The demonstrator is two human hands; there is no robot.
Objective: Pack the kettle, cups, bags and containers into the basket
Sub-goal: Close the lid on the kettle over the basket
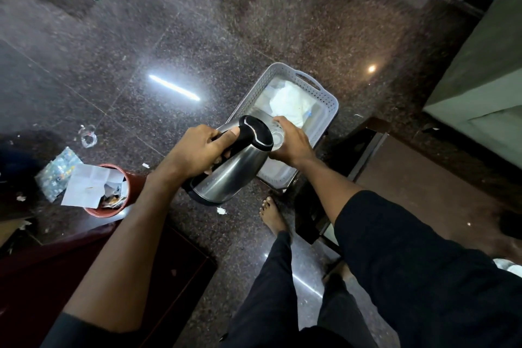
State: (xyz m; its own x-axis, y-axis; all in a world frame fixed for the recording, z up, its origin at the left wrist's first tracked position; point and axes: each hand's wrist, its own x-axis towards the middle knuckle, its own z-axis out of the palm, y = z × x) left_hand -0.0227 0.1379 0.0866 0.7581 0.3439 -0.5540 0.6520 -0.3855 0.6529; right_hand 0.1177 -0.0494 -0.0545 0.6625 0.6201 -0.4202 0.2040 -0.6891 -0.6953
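A steel kettle with a black lid and handle hangs tilted over the near end of the grey perforated basket. My left hand grips its black handle. My right hand is closed on a clear glass cup just beside the kettle's lid, above the basket. Inside the basket lies a crumpled white bag. The basket's near edge is hidden behind the kettle and my hands.
A red waste bin stuffed with paper stands at the left on the dark granite floor, with litter around it. A dark wooden table sits right of the basket, a green sofa beyond. My bare foot is below the basket.
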